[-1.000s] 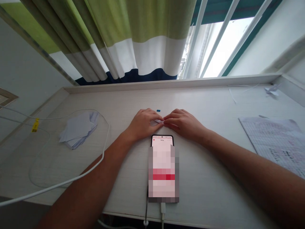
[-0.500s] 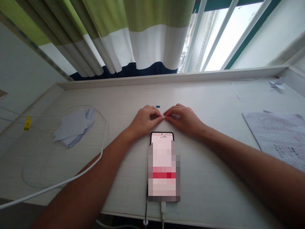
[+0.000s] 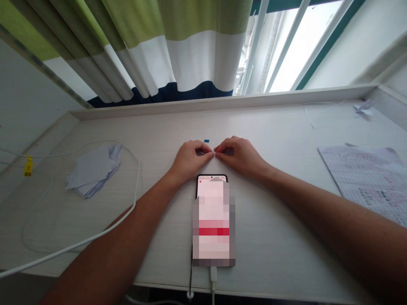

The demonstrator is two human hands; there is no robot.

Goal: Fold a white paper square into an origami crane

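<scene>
My left hand (image 3: 192,160) and my right hand (image 3: 240,154) meet fingertip to fingertip over the white desk. Each is closed in a pinch, thumb against fingers. A tiny pale bit shows where the tips come together, too small to name. Just beyond the fingers lies a small blue piece (image 3: 206,140), which neither hand touches. Below the hands, a phone (image 3: 212,203) rests flat with its screen lit and mostly blurred out; a white cable plug (image 3: 213,273) joins its lower end.
Loose white papers (image 3: 90,169) lie at left, inside a loop of white cable (image 3: 137,182) that passes over my left forearm. A yellow tag (image 3: 28,166) hangs on a cable. Written sheets (image 3: 365,178) are at right, a crumpled scrap (image 3: 364,109) behind. A raised ledge (image 3: 222,103) borders the back.
The whole view has shifted slightly, so everything sits a little further left. Both hands keep their pinch, fingertips still together, with only slight finger movement.
</scene>
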